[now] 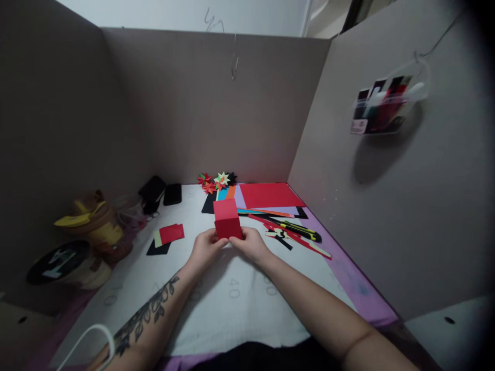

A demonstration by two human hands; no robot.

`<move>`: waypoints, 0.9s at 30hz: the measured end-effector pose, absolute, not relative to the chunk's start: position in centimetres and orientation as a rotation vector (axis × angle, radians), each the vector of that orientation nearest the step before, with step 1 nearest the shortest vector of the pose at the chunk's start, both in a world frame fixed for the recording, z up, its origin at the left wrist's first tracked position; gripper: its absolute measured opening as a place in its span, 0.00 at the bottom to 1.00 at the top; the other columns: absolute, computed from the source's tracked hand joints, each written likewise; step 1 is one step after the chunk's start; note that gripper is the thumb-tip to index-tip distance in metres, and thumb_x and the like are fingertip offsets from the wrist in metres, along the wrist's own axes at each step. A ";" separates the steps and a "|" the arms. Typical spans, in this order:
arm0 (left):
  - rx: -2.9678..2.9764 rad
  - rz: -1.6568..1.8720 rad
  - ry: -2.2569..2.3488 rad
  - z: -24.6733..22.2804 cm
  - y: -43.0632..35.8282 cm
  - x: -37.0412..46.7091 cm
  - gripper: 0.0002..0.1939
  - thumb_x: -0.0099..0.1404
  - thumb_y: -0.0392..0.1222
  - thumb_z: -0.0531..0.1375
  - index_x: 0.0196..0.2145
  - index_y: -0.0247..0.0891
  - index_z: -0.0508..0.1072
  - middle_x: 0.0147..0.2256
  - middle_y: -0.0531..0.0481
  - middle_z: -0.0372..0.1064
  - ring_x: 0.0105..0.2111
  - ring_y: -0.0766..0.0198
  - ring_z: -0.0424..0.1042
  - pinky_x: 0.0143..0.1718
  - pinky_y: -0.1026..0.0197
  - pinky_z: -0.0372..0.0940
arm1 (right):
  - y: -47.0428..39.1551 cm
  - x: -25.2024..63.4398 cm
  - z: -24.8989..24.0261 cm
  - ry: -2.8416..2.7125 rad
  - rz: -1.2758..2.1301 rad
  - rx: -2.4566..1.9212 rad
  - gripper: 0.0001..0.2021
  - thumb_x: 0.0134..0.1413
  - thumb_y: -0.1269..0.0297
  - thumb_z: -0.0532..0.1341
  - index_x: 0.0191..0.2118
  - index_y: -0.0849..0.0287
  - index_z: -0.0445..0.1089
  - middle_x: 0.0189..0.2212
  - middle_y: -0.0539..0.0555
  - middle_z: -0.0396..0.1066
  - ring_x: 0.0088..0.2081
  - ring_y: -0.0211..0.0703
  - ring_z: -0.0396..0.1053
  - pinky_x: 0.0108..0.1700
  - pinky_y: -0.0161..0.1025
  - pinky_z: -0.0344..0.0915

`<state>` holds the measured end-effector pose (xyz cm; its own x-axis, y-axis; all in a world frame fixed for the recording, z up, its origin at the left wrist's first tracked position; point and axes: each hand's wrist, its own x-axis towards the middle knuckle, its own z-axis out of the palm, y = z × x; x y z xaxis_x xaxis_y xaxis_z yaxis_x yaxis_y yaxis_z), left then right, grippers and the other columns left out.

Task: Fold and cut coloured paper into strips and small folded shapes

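A small piece of red paper (227, 217), bent along a crease across its middle, stands up between my two hands above the white mat. My left hand (206, 246) grips its lower left corner, thumb in front and fingers behind. At the lower right corner my right hand (252, 244) pinches it the same way. The fingers behind the paper are partly hidden. To the left lie small red squares (172, 234) over a pale piece and a black piece. Thin paper strips (284, 242) in red, cream and black are scattered to the right.
A yellow-and-black cutter knife (301, 230) rests among the strips. Behind are large coloured sheets with a red sheet (270, 196) on top, and several folded paper stars (218, 181). Pots (96, 226) and a black phone (172, 194) stand left. Grey panels (216, 108) enclose the table.
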<state>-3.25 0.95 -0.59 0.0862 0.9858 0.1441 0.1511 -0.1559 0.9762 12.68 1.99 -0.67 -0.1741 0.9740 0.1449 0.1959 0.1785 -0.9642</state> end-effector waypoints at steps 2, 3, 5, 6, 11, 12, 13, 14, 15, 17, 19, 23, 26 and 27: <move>1.477 1.170 1.190 -0.5 1.0 -3.4 0.13 0.50 0.40 0.64 0.34 0.32 0.75 0.33 0.45 0.76 0.32 0.58 0.73 0.33 0.62 0.65 | 2.0 12.7 -0.7 -1.567 1.140 -1.139 0.09 0.41 0.63 0.61 0.25 0.65 0.71 0.20 0.48 0.67 0.23 0.35 0.60 0.26 0.31 0.56; 1.469 1.160 1.188 -0.4 0.9 -3.4 0.13 0.50 0.41 0.64 0.34 0.32 0.75 0.33 0.45 0.76 0.31 0.58 0.73 0.32 0.62 0.65 | 2.0 12.8 -0.7 -1.573 1.138 -1.144 0.09 0.41 0.63 0.61 0.24 0.65 0.70 0.19 0.48 0.66 0.22 0.34 0.59 0.25 0.31 0.54; 1.442 1.134 1.194 -0.2 0.9 -3.5 0.13 0.49 0.41 0.65 0.33 0.32 0.75 0.30 0.46 0.76 0.29 0.60 0.73 0.31 0.63 0.65 | 2.2 13.0 -0.8 -1.566 1.105 -1.147 0.09 0.41 0.62 0.62 0.22 0.63 0.68 0.17 0.46 0.63 0.21 0.33 0.57 0.23 0.31 0.52; 1.422 1.126 1.198 -0.1 0.9 -3.6 0.13 0.49 0.42 0.65 0.33 0.32 0.75 0.29 0.47 0.75 0.28 0.60 0.73 0.30 0.63 0.64 | 2.3 13.2 -0.9 -1.557 1.097 -1.135 0.09 0.41 0.61 0.62 0.21 0.62 0.67 0.17 0.46 0.62 0.21 0.32 0.56 0.23 0.31 0.51; 1.346 1.093 1.195 0.6 0.9 -3.8 0.14 0.48 0.42 0.65 0.33 0.32 0.75 0.26 0.47 0.74 0.25 0.62 0.72 0.29 0.62 0.65 | 3.2 14.1 -1.4 -1.392 1.265 -1.022 0.14 0.39 0.57 0.65 0.18 0.60 0.64 0.14 0.45 0.61 0.19 0.32 0.55 0.22 0.31 0.52; 1.344 1.090 1.197 0.7 0.9 -3.8 0.14 0.48 0.42 0.65 0.33 0.32 0.75 0.26 0.47 0.74 0.25 0.62 0.72 0.28 0.63 0.64 | 3.2 14.2 -1.5 -1.315 1.322 -1.006 0.14 0.38 0.56 0.66 0.19 0.60 0.65 0.15 0.46 0.63 0.19 0.32 0.57 0.22 0.31 0.54; 1.345 1.092 1.200 0.7 0.8 -3.8 0.15 0.48 0.42 0.65 0.34 0.31 0.75 0.26 0.47 0.74 0.24 0.62 0.71 0.27 0.63 0.64 | 3.3 14.1 -1.5 -1.240 1.391 -0.986 0.15 0.37 0.54 0.67 0.20 0.60 0.66 0.16 0.47 0.64 0.20 0.34 0.59 0.23 0.32 0.57; 1.351 1.095 1.203 0.6 0.8 -3.7 0.15 0.48 0.41 0.64 0.35 0.31 0.74 0.26 0.47 0.74 0.24 0.63 0.71 0.26 0.64 0.63 | 3.3 14.0 -1.5 -1.182 1.474 -0.955 0.15 0.36 0.52 0.67 0.23 0.60 0.68 0.18 0.48 0.67 0.21 0.35 0.62 0.25 0.33 0.59; 1.362 1.093 1.202 0.5 0.7 -3.7 0.16 0.48 0.41 0.64 0.36 0.31 0.74 0.26 0.47 0.74 0.23 0.63 0.71 0.26 0.64 0.62 | 3.3 13.8 -1.5 -1.148 1.562 -0.913 0.17 0.37 0.51 0.67 0.25 0.61 0.69 0.20 0.49 0.69 0.23 0.37 0.65 0.27 0.34 0.61; 1.389 1.055 1.190 0.3 0.5 -3.6 0.20 0.48 0.40 0.64 0.41 0.32 0.72 0.26 0.48 0.73 0.22 0.64 0.70 0.24 0.65 0.61 | 3.2 13.3 -1.6 -1.125 1.672 -0.829 0.18 0.38 0.50 0.66 0.31 0.60 0.71 0.26 0.51 0.73 0.27 0.39 0.68 0.32 0.36 0.64; 1.442 0.949 1.170 0.1 0.4 -3.7 0.25 0.49 0.41 0.64 0.46 0.32 0.70 0.25 0.49 0.73 0.21 0.64 0.69 0.22 0.66 0.59 | 3.2 13.0 -1.7 -1.095 1.623 -0.818 0.17 0.37 0.53 0.68 0.32 0.61 0.71 0.27 0.51 0.74 0.28 0.39 0.69 0.34 0.37 0.65; 1.694 0.748 1.290 0.6 1.1 -6.5 0.23 0.50 0.40 0.62 0.46 0.37 0.71 0.27 0.48 0.74 0.26 0.60 0.71 0.26 0.64 0.61 | 3.8 13.6 -2.1 -1.018 1.402 -0.950 0.14 0.32 0.59 0.69 0.26 0.61 0.69 0.23 0.50 0.72 0.25 0.38 0.67 0.32 0.36 0.63; 1.887 0.774 1.931 1.4 2.6 -11.2 0.15 0.54 0.41 0.58 0.41 0.39 0.74 0.31 0.44 0.74 0.33 0.54 0.72 0.32 0.61 0.61 | 4.2 14.4 -2.2 -1.019 1.368 -0.964 0.13 0.33 0.59 0.68 0.27 0.61 0.69 0.24 0.51 0.73 0.27 0.40 0.68 0.32 0.37 0.64; 1.920 0.698 2.125 1.5 3.2 -13.0 0.15 0.56 0.42 0.57 0.41 0.39 0.74 0.34 0.42 0.74 0.37 0.52 0.72 0.35 0.59 0.61 | 4.2 14.5 -2.3 -1.021 1.371 -0.954 0.13 0.34 0.59 0.68 0.28 0.61 0.70 0.25 0.51 0.73 0.28 0.41 0.68 0.33 0.37 0.64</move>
<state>-12.95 3.17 1.52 -0.1403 0.9760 0.1666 0.8848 0.0480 0.4636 14.49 4.21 -2.26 -0.0499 0.9987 0.0127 -0.2986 -0.0028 -0.9544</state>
